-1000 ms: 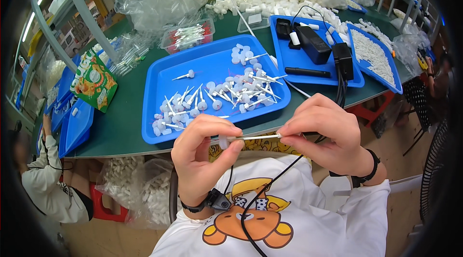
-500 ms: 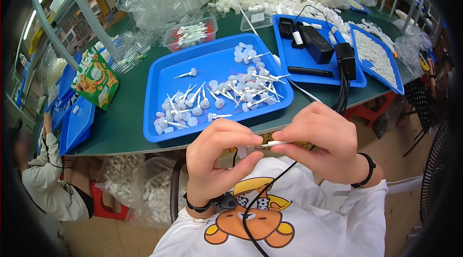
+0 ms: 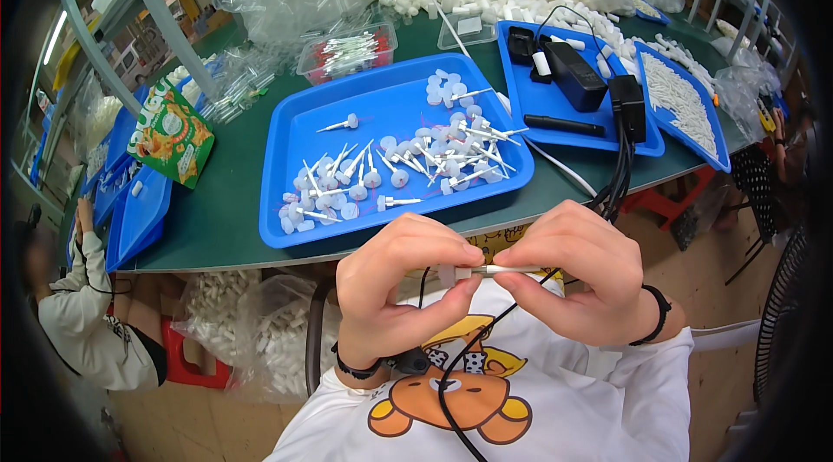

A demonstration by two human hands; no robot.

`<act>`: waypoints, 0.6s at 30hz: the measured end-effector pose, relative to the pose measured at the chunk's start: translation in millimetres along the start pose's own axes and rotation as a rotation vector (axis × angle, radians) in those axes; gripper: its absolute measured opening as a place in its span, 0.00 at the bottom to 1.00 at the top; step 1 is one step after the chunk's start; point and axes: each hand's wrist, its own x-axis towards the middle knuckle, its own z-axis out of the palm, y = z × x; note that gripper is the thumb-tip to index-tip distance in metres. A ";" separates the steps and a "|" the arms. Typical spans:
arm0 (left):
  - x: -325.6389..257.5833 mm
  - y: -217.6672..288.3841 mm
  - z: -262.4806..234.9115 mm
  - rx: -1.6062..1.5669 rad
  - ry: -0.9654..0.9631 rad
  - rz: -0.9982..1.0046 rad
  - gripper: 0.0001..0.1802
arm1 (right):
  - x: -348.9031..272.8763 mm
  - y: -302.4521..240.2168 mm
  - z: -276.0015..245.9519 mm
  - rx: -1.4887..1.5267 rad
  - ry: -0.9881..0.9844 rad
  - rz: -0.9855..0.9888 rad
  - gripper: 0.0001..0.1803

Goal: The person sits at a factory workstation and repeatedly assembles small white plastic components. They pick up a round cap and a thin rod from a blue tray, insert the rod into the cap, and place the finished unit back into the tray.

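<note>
Left hand [image 3: 395,284] and right hand [image 3: 583,280] pinch small white pin part [image 3: 473,272] between fingertips, fingers curled narrow; blue tray [image 3: 295,137] of white pins [image 3: 408,163] beyond, on green table [image 3: 217,219].

Big tray [image 3: 286,150] w/ small parts [image 3: 416,158] mid desk [image 3: 217,228]; tray w/ charger [image 3: 574,73] to its right; snack bag [image 3: 169,134] left; lidded box [image 3: 345,52] behind.

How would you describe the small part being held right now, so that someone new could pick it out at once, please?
Start at the big blue tray in the middle of the green table, then drop below the table's near edge to the two hands. The left hand and right hand pinch a small white part with a thin stem between their fingertips. Unlike the similar white parts lying loose in the tray, it is held in the air.
</note>
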 end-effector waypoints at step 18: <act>0.0 7.3 -1.6 -0.028 -0.010 -0.003 0.19 | -4.8 0.3 6.7 -0.024 0.068 -0.071 0.13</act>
